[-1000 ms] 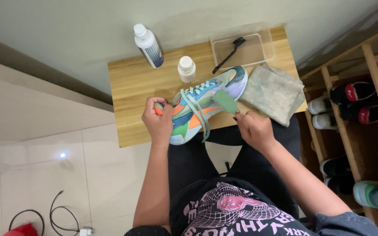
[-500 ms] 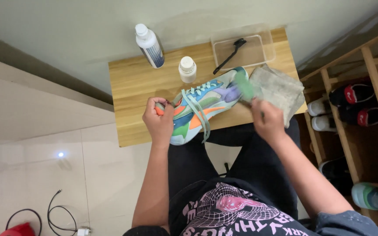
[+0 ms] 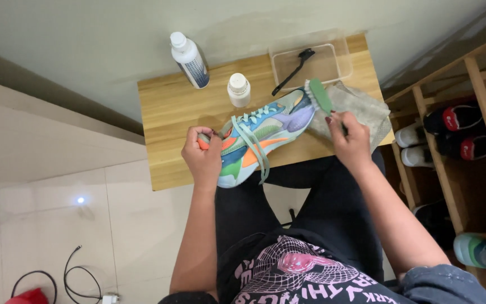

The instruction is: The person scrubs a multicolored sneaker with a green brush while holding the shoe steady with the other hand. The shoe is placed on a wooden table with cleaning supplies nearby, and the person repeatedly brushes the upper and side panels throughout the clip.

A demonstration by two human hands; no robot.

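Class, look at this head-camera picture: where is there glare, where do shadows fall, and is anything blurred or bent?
Head view: a small bright glare spot on the floor tile; soft shadow under the wooden table edge along the wall; the sneaker and both hands are sharp; the shoe rack at the right edge leans, hinting wide-angle distortion.

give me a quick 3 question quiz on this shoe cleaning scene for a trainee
1. True or false: the right hand holds a green brush at the toe end of the sneaker.
2. What lies inside the clear plastic tray? A) a black brush B) a sponge C) a pair of laces
3. Which hand grips the sneaker at its heel end?

Key
1. True. The bristles touch the toe end.
2. A, the black brush.
3. The left hand, over the table near its front edge.
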